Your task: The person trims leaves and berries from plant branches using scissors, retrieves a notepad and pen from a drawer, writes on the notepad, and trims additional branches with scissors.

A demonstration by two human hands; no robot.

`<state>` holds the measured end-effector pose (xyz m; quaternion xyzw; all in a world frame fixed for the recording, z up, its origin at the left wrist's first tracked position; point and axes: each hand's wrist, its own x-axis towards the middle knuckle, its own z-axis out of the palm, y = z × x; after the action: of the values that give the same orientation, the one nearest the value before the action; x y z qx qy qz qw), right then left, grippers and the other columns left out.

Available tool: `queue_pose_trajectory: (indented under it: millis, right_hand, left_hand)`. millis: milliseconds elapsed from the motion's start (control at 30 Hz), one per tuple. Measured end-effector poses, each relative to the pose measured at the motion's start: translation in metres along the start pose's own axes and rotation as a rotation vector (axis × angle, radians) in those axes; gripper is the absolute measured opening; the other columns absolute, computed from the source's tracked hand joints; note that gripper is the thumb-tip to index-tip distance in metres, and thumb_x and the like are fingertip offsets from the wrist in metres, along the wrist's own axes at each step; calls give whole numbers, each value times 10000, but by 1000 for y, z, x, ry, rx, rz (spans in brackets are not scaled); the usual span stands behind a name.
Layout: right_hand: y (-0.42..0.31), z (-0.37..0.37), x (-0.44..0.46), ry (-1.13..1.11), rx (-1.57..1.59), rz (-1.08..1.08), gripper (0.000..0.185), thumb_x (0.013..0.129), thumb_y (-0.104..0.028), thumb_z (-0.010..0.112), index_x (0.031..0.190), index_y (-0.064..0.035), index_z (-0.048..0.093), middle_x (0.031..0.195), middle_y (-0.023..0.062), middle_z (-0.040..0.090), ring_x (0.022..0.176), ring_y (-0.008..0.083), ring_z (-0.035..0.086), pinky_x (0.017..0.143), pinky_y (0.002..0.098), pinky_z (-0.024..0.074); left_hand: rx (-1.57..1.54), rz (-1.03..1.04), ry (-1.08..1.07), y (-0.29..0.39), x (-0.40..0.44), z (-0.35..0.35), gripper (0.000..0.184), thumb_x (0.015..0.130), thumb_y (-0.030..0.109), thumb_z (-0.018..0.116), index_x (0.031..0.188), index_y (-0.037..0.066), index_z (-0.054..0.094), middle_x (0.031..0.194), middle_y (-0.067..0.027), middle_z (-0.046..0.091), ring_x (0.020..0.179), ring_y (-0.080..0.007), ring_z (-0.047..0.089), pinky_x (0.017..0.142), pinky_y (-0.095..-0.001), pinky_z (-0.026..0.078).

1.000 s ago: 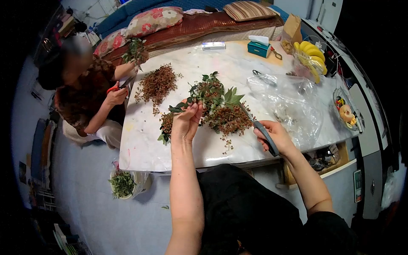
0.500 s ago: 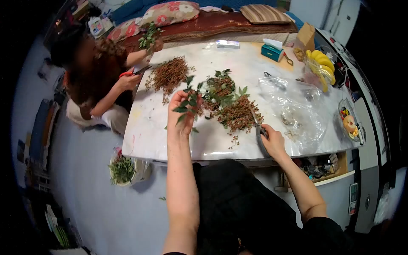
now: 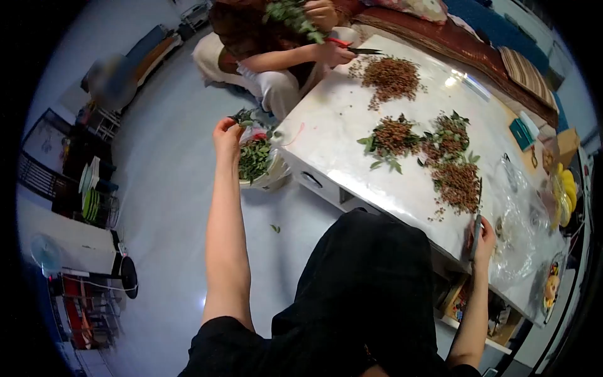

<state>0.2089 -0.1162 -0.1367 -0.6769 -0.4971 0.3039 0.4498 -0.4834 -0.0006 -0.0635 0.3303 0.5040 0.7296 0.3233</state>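
A: Start at your left hand. What do its fingers have?

B: They are pinched narrow around a leafy sprig, and your left arm reaches out away from the table.

A: And your right hand?

B: It is wrapped around the grey handles of your scissors, blades pointing to the far side. You hold them at the table's near edge, their tips just beside a berry heap. Whether the blades are parted, I cannot tell.

A: What lies closest to the sprig?

B: A pale bucket on the floor, filled with cut greenery. In view, your sprig is at the bucket's far rim; its height above it is unclear. One loose leaf lies on the floor, nearer to you.

A: Now the table in front of you.

B: Left of the berry heap sits a leafy berry bunch; a mixed cluster lies just beyond the heap. Farther off is a larger berry pile. To your right is a clear plastic bag, with bananas and a teal tissue box beyond it.

A: Who is across from you?

B: At the far left, another person sits by the table corner, holding red-handled scissors and leafy stems.
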Motion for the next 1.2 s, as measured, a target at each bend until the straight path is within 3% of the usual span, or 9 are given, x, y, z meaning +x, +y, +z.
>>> queue_pose_trajectory:
  millis: [33, 133, 200, 267, 433, 533, 567, 833, 1200]
  right_hand:
    - [-2, 1, 0, -11, 2, -6, 310, 908, -144, 519, 1155, 37, 566, 759, 28, 589, 599, 63, 486, 521, 222, 372]
    - [-10, 1, -2, -59, 13, 130, 334, 894, -128, 518, 1172, 54, 553, 834, 62, 609, 649, 88, 504, 579, 241, 406]
    - [17, 2, 5, -19, 17, -33, 317, 884, -159, 585, 1136, 32, 555, 638, 0, 515, 475, 84, 455, 443, 238, 360]
    - [25, 0, 4, 25, -7, -95, 299, 879, -164, 610, 1106, 23, 558, 572, -21, 483, 418, 83, 438, 398, 237, 346]
    - [-25, 11, -12, 2, 124, 31, 281, 871, -151, 623, 1083, 24, 563, 570, -30, 493, 421, 64, 427, 394, 223, 337]
    - [-39, 13, -16, -7, 179, 78, 293, 867, -150, 631, 1093, 21, 554, 575, -29, 496, 436, 58, 434, 394, 216, 335]
    - [-43, 12, -18, 7, 179, 82, 293, 867, -150, 631, 1093, 21, 554, 575, -29, 496, 436, 58, 434, 394, 216, 335]
    - [-53, 9, -22, -11, 282, 174, 309, 839, -139, 663, 1091, 18, 578, 635, -18, 546, 531, 50, 466, 468, 217, 355]
    - [-59, 4, -23, -47, 421, 222, 379, 842, -143, 667, 1159, 13, 529, 637, -3, 549, 476, 64, 467, 409, 216, 370]
  left_hand:
    - [3, 5, 11, -12, 7, -23, 285, 746, -107, 557, 1008, 3, 567, 936, -57, 596, 839, -175, 609, 756, -249, 501]
    - [974, 13, 203, -75, 32, -107, 446, 739, 49, 660, 1163, -1, 531, 1131, -166, 565, 1027, -281, 564, 884, -356, 465]
    - [1394, 138, 295, -86, 17, -106, 446, 723, 124, 727, 1126, 6, 574, 1118, -164, 597, 1065, -318, 548, 933, -410, 434]
    - [1311, 145, 188, -80, 12, -86, 466, 746, 189, 689, 1155, 14, 550, 1132, -194, 580, 1055, -316, 556, 888, -402, 440]
    - [1325, -23, -428, -10, -46, 73, 233, 733, 263, 672, 734, 30, 678, 692, -152, 659, 657, -259, 646, 621, -348, 496]
    - [1124, 292, -598, 10, -83, 164, 221, 741, 209, 685, 763, -7, 643, 681, -161, 631, 627, -269, 625, 598, -358, 472]
    - [987, 401, -650, 8, -91, 190, 169, 780, 139, 653, 769, -29, 635, 596, -67, 596, 540, -114, 546, 524, -264, 431]
    - [865, 652, -745, -39, -124, 351, 172, 812, 36, 581, 950, 64, 681, 892, -128, 677, 787, -274, 656, 696, -355, 500]
    - [1375, 335, -885, -94, -129, 438, 145, 802, 216, 671, 922, 143, 709, 914, -105, 689, 867, -294, 651, 716, -409, 516]
